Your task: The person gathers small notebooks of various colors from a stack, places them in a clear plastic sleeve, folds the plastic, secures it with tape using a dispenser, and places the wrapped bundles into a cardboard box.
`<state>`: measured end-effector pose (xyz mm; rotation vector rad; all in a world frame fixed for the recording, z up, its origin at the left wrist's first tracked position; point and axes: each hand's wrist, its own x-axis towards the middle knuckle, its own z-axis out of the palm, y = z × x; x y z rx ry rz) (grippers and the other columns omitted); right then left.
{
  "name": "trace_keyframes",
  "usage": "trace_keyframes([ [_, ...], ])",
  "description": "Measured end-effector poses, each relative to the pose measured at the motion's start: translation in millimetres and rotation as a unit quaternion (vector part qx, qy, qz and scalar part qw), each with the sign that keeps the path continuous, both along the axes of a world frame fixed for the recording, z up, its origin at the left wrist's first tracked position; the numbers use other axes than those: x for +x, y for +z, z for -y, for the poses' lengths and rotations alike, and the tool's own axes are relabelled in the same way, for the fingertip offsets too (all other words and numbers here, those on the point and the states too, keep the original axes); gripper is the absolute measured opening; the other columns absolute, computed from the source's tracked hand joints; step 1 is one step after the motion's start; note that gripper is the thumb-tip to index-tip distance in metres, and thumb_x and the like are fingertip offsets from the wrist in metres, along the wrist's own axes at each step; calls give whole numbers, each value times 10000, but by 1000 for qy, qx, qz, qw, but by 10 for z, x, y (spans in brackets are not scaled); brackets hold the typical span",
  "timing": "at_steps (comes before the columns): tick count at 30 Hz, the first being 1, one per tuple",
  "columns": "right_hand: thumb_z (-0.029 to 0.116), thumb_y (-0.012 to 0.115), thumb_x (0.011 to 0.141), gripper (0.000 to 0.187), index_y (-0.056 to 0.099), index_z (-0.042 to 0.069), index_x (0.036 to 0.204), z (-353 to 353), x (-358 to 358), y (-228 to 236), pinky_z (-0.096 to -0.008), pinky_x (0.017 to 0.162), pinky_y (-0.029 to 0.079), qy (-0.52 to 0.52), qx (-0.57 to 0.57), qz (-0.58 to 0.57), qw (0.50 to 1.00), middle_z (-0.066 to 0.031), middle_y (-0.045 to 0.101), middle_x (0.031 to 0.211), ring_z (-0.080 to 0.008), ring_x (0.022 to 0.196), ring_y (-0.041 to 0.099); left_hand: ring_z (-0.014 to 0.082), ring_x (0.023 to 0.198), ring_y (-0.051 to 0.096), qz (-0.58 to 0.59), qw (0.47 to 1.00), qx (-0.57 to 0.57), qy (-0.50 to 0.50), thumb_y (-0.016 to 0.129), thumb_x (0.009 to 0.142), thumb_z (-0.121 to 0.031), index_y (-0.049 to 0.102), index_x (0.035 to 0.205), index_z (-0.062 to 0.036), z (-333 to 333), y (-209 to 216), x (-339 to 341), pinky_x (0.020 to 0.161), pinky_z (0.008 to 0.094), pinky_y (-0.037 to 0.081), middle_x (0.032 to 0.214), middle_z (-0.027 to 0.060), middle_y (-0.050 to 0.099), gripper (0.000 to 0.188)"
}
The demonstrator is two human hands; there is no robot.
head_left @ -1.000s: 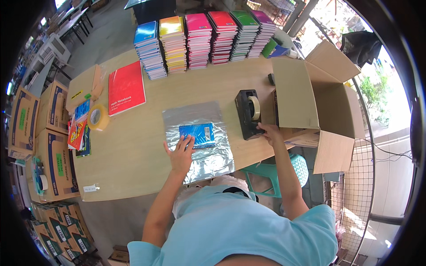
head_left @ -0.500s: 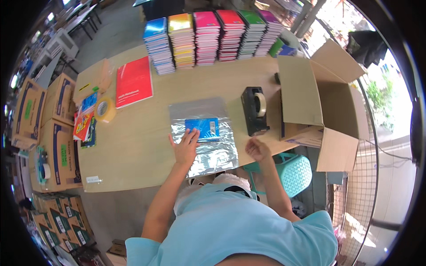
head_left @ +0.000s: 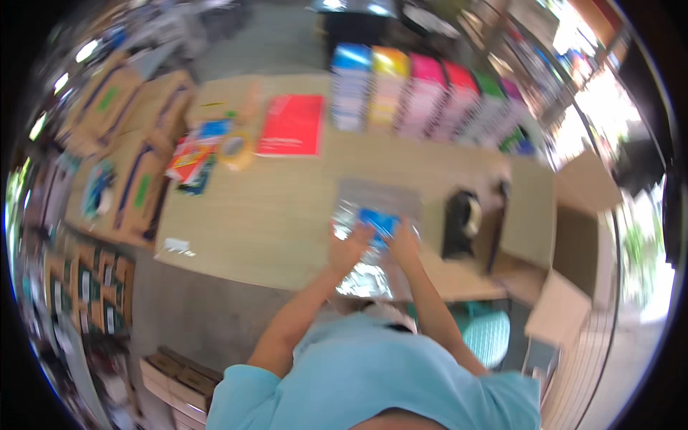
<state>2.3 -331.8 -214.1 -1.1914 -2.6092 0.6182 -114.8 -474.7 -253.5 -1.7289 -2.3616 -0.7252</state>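
Note:
A small blue notebook [head_left: 380, 221] lies on a shiny silver plastic mailing bag [head_left: 365, 280] near the table's front edge. My left hand [head_left: 350, 247] is at the notebook's left side, thumb and fingers against it. On the opposite side, my right hand [head_left: 404, 245] holds its right edge. Both hands rest low over the bag and hide parts of the notebook. Motion blur softens the fingers. To the right of the bag stands a black tape dispenser [head_left: 457, 228] with a roll of tape.
Several notebook stacks, including a blue one [head_left: 351, 93], line the table's far side. A red notebook [head_left: 292, 125] lies left of them, near a tape roll [head_left: 235, 150]. An open cardboard box [head_left: 529, 208] stands right; closed cartons [head_left: 136, 190] stand left. A turquoise stool [head_left: 486, 337] is below.
My right hand has moved from beside the tape dispenser to the notebook's right edge. My left hand has shifted to its left side. The whole view has swung leftward and blurred.

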Motion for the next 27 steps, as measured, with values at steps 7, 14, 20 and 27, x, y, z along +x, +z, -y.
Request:
trace_keyframes([
  [7,71,779,667,1139,52,100,1544,-333,381,-72,-477,843,508,115,-85,-105,984,-299,628,1133,-460,1009,628,362,1350,380,36,990,-94,-99,595,882,-461,517,1380,-242,-144,615,88,1129,677,124,1438,176,420,550],
  [14,60,811,633,1106,152,51,1521,-403,351,82,-450,965,461,201,-59,-64,976,-284,533,1309,-422,1159,563,386,1401,312,122,962,57,238,635,866,-477,464,1422,-172,441,411,127,1124,655,133,1540,198,288,657],
  [20,264,876,645,904,434,-16,1382,-833,-478,-71,-426,954,468,339,100,-52,934,-250,585,1233,-381,1128,583,364,1334,414,424,905,32,26,710,831,-351,508,1366,-105,191,-435,681,1082,533,324,1429,178,465,623],
  [27,310,878,635,735,539,-23,1196,-1040,-232,57,-419,888,487,296,-206,-65,930,-191,632,1115,-293,1004,625,236,1114,591,683,661,273,145,790,777,-258,440,1375,-35,-535,452,846,893,421,518,1177,142,631,728],
])
